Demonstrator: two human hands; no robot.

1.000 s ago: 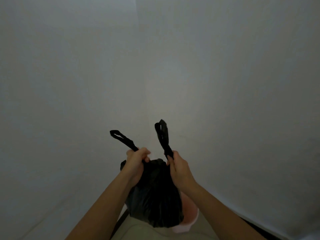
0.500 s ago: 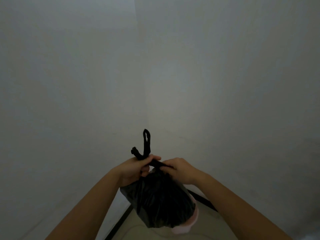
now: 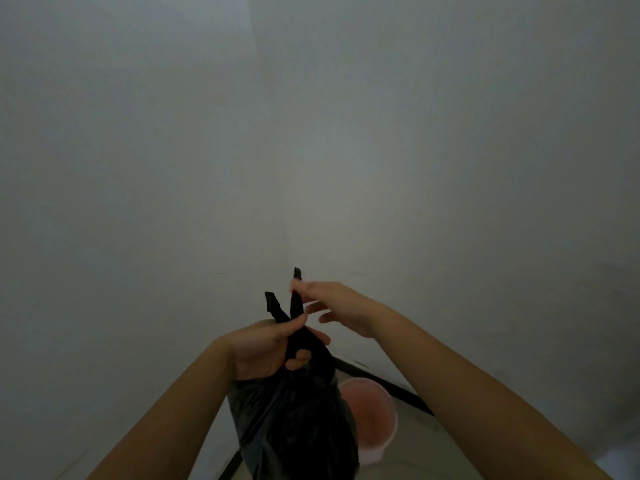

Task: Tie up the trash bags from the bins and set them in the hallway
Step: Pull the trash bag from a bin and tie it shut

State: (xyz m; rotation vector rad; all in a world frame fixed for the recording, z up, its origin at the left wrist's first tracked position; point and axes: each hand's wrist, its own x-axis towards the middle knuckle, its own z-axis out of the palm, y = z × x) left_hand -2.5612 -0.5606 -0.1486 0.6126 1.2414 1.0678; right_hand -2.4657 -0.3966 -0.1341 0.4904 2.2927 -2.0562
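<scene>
The floor (image 3: 415, 452) is showing only in a small part at the bottom of the view, and it is looking pale beige and smooth. It is meeting two light walls (image 3: 450, 202) in a corner, and a dark skirting strip (image 3: 381, 382) is running along the foot of each wall. A pink bin (image 3: 374, 420) is standing upright on the floor, near the corner and just beside the strip of the right wall. Its open mouth is facing up, and its left side is being hidden from the camera.

Two pale walls (image 3: 138, 168) meet in a corner; a dark baseboard (image 3: 412, 400) edges what looks like tiled floor (image 3: 415, 455).
</scene>
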